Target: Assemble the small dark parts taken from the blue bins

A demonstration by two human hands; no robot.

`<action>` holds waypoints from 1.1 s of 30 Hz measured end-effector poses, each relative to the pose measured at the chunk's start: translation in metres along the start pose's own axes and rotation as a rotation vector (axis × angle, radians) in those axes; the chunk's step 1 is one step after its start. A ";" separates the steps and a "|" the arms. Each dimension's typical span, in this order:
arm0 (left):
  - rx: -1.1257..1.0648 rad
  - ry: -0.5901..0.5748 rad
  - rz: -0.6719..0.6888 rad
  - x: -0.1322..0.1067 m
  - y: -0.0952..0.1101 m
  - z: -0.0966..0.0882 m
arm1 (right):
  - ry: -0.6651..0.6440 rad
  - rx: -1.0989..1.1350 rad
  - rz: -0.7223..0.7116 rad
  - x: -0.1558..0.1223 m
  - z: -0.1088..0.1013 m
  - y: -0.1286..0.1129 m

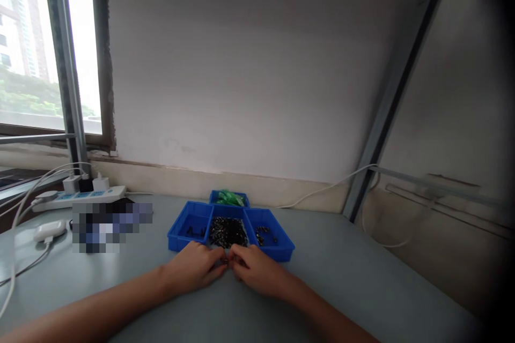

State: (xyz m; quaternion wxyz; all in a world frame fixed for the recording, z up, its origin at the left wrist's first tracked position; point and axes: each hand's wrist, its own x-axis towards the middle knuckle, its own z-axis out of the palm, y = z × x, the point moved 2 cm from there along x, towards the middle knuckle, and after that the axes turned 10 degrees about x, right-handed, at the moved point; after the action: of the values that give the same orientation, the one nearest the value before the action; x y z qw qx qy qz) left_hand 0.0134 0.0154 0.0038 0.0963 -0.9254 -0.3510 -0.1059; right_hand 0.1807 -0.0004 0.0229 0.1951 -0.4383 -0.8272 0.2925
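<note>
Two bare hands in view, and both are yours, meeting in front of the bins over the middle of the table. Your left hand has thumb and fingers pinched on one small metal part; your right hand comes in from the other side, its fingertips drawn together on that same piece. Your fingers cover most of it, so which way it points and how its long axis lies, you can't tell from here, nor whether it touches the tabletop.

Now the count: four blue bins just beyond your knuckles, towards the table's far edge. The left bin has its long side running away from you and carries a few dark pieces. The middle bin is heaped with dark, shiny parts, far too many to number. The right bin slants towards the table's right edge, with several loose pieces at its inner side. The back bin holds green plastic.

Over at the table's far left corner, one power strip takes two white adapters and one black adapter; one white block sits nearer you, by the left edge.
</note>
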 end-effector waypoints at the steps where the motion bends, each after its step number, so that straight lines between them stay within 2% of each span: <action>1: -0.013 -0.003 -0.006 0.000 0.000 0.000 | 0.003 0.000 -0.005 0.000 0.000 0.000; 7: -0.039 -0.034 -0.013 0.000 0.000 0.000 | 0.012 -0.010 -0.015 0.000 -0.001 -0.002; 16: 0.046 -0.022 0.055 0.000 0.003 -0.003 | -0.007 -0.023 -0.064 0.000 0.002 0.001; 21: 0.076 0.002 0.059 0.000 0.002 -0.003 | 0.027 -0.165 -0.024 -0.001 0.002 0.002; 26: 0.078 -0.004 0.056 -0.001 0.003 -0.003 | 0.002 -0.277 -0.017 -0.001 0.003 0.002; 33: 0.119 -0.039 0.043 0.000 0.003 -0.001 | 0.006 -0.325 -0.036 -0.001 0.002 0.000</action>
State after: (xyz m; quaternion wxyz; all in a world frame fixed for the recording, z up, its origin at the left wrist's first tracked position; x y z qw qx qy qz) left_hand 0.0150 0.0132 0.0044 0.1466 -0.9272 -0.3388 -0.0645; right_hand 0.1800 -0.0020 0.0217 0.1293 -0.4500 -0.8708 0.1497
